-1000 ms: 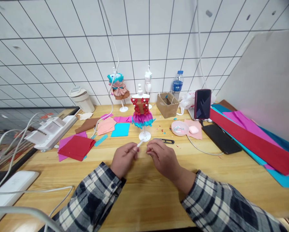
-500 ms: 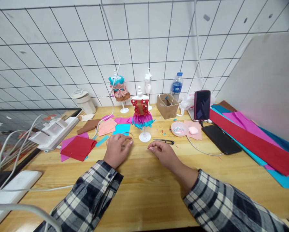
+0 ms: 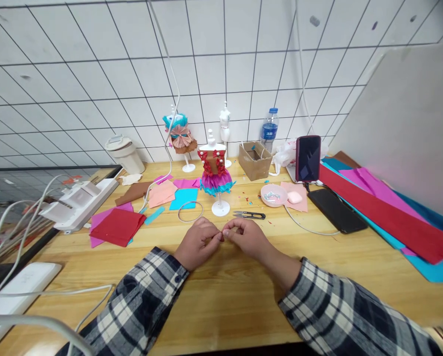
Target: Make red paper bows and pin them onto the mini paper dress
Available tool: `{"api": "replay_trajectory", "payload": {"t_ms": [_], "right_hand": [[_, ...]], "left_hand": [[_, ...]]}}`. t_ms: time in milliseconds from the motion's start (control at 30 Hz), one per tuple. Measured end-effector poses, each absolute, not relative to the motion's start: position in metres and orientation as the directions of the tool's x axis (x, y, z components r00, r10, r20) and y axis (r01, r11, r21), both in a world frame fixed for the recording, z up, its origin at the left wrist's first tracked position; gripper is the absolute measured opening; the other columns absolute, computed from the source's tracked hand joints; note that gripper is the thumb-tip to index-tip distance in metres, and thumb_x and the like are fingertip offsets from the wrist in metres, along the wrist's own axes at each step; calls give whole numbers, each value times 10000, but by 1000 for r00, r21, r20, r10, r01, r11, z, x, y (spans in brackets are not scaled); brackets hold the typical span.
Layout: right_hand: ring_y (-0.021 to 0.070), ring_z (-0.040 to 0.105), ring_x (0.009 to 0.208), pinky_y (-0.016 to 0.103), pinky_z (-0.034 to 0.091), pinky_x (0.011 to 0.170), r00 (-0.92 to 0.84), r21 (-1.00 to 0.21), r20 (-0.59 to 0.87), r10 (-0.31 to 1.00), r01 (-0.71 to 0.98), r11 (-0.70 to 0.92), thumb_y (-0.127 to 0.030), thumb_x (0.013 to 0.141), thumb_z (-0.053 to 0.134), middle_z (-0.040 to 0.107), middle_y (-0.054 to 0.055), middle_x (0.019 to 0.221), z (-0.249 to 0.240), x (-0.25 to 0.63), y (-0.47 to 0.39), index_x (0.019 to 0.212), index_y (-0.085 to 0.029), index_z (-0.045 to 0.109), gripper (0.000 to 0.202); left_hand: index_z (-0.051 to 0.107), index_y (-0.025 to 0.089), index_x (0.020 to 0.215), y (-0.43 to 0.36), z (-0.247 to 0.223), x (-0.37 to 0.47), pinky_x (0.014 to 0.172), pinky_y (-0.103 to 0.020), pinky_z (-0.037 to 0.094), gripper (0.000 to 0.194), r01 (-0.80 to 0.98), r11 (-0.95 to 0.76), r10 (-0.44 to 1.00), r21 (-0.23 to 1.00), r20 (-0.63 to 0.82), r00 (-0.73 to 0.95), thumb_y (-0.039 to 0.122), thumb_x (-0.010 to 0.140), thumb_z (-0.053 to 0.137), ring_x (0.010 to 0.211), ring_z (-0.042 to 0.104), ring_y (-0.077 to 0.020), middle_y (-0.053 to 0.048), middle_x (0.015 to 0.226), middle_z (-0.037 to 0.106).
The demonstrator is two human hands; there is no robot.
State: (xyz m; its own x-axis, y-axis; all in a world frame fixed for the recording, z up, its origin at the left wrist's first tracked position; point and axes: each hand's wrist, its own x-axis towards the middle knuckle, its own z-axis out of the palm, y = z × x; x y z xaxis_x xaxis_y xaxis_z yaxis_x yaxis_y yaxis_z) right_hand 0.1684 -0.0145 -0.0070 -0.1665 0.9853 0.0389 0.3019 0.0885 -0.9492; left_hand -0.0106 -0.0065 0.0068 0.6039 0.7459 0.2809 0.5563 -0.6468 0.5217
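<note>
Above the bare wood, my left hand (image 3: 201, 242) and my right hand (image 3: 246, 237) meet fingertip to fingertip. Both are closed in a pinch; whatever sits between the fingers is too small to make out. Just beyond them stands a small mannequin (image 3: 212, 163) in a brown and red paper bodice with white beads and a purple and blue skirt, on a round white base. Black thread snips (image 3: 249, 215) lie right behind my right hand. A thin ring-shaped loop (image 3: 190, 211) rests flat beyond my left hand.
Left are red paper squares (image 3: 117, 227), a blue sheet (image 3: 184, 199) and a power strip (image 3: 80, 202). Right are a pink dish (image 3: 273, 196) of small bits, a black phone (image 3: 337, 211) and long paper strips (image 3: 388, 212). Behind stand a cardboard box (image 3: 254, 162) and a bottle (image 3: 269, 131).
My left hand has come away from the loop and moved right to meet my right hand's fingertips. The loop now lies alone on the table. The view has shifted slightly.
</note>
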Motion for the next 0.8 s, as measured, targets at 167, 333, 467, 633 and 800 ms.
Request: {"api": "replay_trajectory", "payload": {"t_ms": [167,333,467,633,800], "right_hand": [[68,395,441,198,353,443,-40,-949,59,997,309,69,-315,730,615,611,-21,654,-8,179,-9,789,-174,669,163],[90,503,533,238,438,567,-84,-768,436,896,484,419,-281,806,596,662,30,879,-2,183,-16,924,-214,684,161],[141,619,783,254,466,705,-250,-606,511,822,574,551,-274,849,566,688,27,892,-4,179,-22,902,-242,703,151],[143,624,806,252,450,717,-348,-470,501,793,660,586,-286,886,511,698,21,894,-4,180,-22,934,-248,697,195],[140,620,764,250,408,640,-390,-381,480,785,714,588,-284,876,503,692,23,851,0,180,-26,877,-234,692,196]], "left_hand": [[698,195,798,-13,7,-7,765,-304,433,321,490,-598,775,634,301,556,330,901,425,755,572,-163,-49,727,681],[677,174,927,-14,1,-7,807,-285,454,329,414,-398,864,819,183,469,344,918,395,843,596,-168,-50,849,669],[655,157,844,-14,2,-10,765,-278,458,334,354,-391,850,849,186,493,357,907,395,781,580,-166,-48,790,636],[626,153,774,-15,4,-10,706,-264,445,359,415,-422,834,806,165,527,346,914,358,739,560,-162,-44,737,592],[618,160,806,-17,5,-9,698,-264,415,313,536,-564,778,628,186,601,287,922,356,747,544,-163,-43,744,586]]}}
